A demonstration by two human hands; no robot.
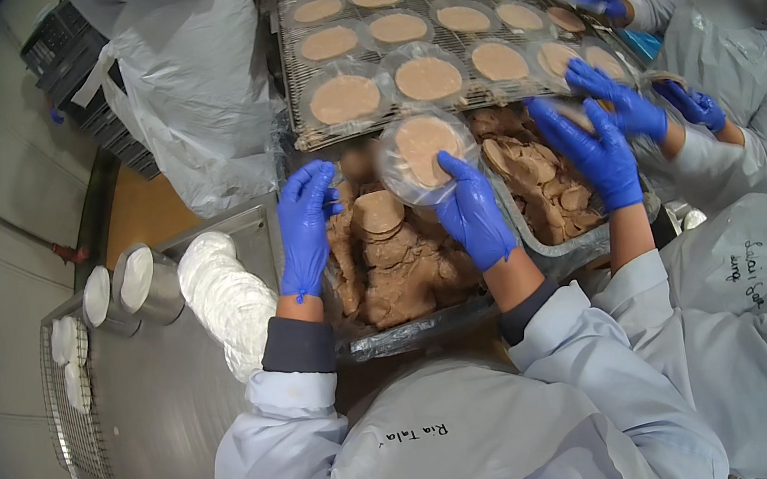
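Observation:
My right hand (476,214), in a blue glove, grips a flat round patty (427,146) on a clear plastic disc, thumb on top. It is held above a lined tub of brown meat paste (419,269). My left hand (303,231), also blue-gloved, is over the tub's left edge. Its fingers are extended and slightly bent, and I see nothing in them. A short round lump of paste (380,210) stands up from the mass between my hands. Beyond the tub lies a wire rack (365,129) with rows of similar patties on clear discs.
Left, a metal table (155,420) bears a spread of white discs (229,301), metal cylinders (151,286) and a wire basket (75,423). Co-workers stand close on the right, one with a gloved hand (597,153) over a second paste tub (549,197). Others work around the rack.

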